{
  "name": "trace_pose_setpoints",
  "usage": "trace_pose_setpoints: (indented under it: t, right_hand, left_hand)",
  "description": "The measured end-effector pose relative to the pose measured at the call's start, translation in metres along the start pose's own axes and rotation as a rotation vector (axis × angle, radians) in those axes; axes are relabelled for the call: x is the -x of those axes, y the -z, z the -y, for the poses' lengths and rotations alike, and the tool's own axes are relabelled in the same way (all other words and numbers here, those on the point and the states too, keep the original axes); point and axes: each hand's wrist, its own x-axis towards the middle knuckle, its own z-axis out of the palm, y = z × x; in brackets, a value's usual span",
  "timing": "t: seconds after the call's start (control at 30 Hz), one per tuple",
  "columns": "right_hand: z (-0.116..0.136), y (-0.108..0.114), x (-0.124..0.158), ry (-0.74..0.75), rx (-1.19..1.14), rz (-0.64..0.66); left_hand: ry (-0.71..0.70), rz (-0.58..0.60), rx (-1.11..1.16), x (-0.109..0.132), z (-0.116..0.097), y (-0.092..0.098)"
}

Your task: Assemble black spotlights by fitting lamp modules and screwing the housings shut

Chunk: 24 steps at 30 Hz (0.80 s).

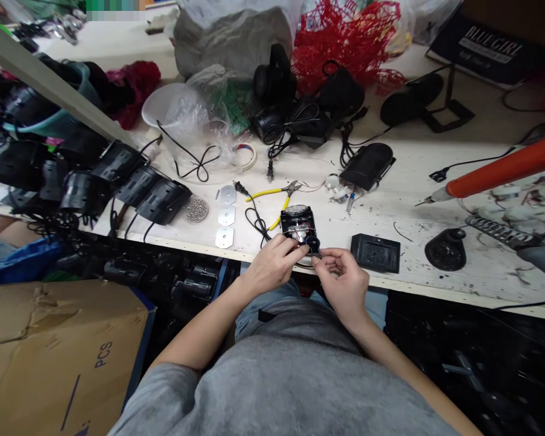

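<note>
An opened black electrical device with a clear round part and thin red and blue wires inside sits at the front edge of the bench. My left hand grips its near left side, fingers bent over the wiring. Fingertips of my right hand are pinched together at the device's lower right corner; what they hold is too small and dark to make out. Just behind the device lie yellow-handled diagonal cutters. A black power cord loops to its left. To the right of my right hand is a black rectangular cover.
Several metal plates and a dish of small screws are on the left, beside black housings. An orange electric screwdriver reaches in from the right above a round black part. Black lamp-like units crowd the back.
</note>
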Motion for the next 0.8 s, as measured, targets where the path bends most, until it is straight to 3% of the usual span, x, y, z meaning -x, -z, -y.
trace_pose_setpoints:
  t: [0.17,0.37,0.8]
  right_hand:
    - [0.007,0.007,-0.010,-0.016,0.076,0.048]
    - [0.009,0.009,-0.022,-0.085,0.090,0.082]
    - [0.003,0.004,-0.017,-0.390,-0.301,0.135]
  left_hand:
    - [-0.016,-0.053,0.005,-0.002,-0.004,-0.004]
    - [0.016,-0.023,0.015,-0.002,-0.007,-0.008]
    - [0.040,0.080,0.061,-0.006,-0.007,-0.005]
